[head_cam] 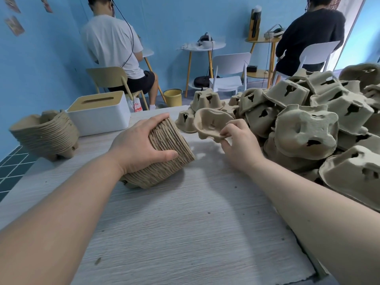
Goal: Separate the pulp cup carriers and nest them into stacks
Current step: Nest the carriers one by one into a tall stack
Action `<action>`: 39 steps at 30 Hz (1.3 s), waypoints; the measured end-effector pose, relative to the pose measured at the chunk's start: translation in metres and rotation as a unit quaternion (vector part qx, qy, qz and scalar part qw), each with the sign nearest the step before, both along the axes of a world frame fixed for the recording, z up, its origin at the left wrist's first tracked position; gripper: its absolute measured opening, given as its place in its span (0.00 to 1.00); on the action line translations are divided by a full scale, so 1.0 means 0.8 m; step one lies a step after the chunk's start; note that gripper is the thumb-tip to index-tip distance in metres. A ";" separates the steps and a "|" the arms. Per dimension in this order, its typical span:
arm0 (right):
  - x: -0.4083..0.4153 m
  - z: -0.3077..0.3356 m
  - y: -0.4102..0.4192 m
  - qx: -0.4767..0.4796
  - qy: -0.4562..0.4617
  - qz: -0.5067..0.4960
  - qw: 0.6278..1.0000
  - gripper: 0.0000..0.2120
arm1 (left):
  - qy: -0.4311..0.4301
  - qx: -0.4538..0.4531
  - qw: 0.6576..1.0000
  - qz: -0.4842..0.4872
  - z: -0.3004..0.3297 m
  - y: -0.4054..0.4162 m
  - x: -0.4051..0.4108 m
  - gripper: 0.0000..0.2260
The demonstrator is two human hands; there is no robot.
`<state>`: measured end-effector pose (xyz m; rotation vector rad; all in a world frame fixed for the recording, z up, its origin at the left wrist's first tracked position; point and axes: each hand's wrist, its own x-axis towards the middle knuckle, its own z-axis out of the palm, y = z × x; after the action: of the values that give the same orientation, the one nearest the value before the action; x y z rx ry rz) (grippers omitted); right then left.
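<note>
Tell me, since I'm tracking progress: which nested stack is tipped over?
The brown pulp stack under the left hand lies tilted; the far-left stack stands upright.

We look from one head-worn wide camera, forward and down, close over the table (185, 223); far wall (168, 21) bends at edges.
</note>
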<state>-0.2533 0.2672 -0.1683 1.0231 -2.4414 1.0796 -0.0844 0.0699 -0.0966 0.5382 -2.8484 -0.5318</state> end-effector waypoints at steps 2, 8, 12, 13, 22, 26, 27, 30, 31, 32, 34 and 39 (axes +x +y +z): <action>-0.005 -0.002 0.005 0.055 -0.005 -0.007 0.998 0.14 | 0.001 0.001 1.000 0.000 0.000 0.000 0.000 0.49; 0.001 0.005 -0.006 0.157 0.015 -0.002 0.988 0.30 | 0.001 -0.003 1.000 0.000 0.000 0.001 0.001 0.49; 0.014 0.015 -0.032 0.182 0.043 0.035 0.982 0.27 | 0.001 -0.004 1.000 0.003 0.000 0.000 0.000 0.49; 0.016 0.016 -0.034 0.189 0.037 0.039 0.981 0.24 | 0.001 -0.004 1.000 0.004 0.000 0.000 0.000 0.49; 0.013 0.005 -0.008 0.172 0.085 0.082 0.978 0.15 | 0.005 0.010 1.000 0.007 0.000 -0.003 -0.003 0.49; 0.019 0.009 0.000 0.186 0.135 0.065 0.971 0.08 | 0.007 0.005 1.000 0.008 0.000 -0.001 -0.001 0.50; 0.020 0.010 0.002 0.199 0.141 0.053 0.968 0.07 | 0.006 0.004 1.000 0.009 0.000 0.000 -0.001 0.50; 0.020 0.019 0.008 0.196 0.144 0.015 0.970 0.04 | 0.002 -0.002 1.000 0.007 0.002 0.002 0.000 0.50; 0.021 0.023 0.008 0.179 0.123 0.005 0.976 0.04 | 0.001 -0.002 1.000 0.006 0.002 0.003 0.001 0.50; 0.022 0.029 0.009 0.155 0.095 -0.006 0.983 0.03 | 0.001 -0.002 1.000 0.007 0.002 0.004 0.001 0.50; 0.024 0.038 0.006 0.100 0.038 -0.023 0.994 0.02 | 0.004 -0.002 1.000 0.007 0.002 0.005 0.002 0.50; 0.042 0.045 -0.013 -0.019 -0.071 -0.003 0.997 0.02 | 0.009 -0.002 1.000 0.007 0.002 0.005 0.003 0.50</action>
<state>-0.2197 0.2566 -0.1323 0.9565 -2.5217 1.2314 -0.0817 0.0740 -0.0953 0.5500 -2.8251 -0.5245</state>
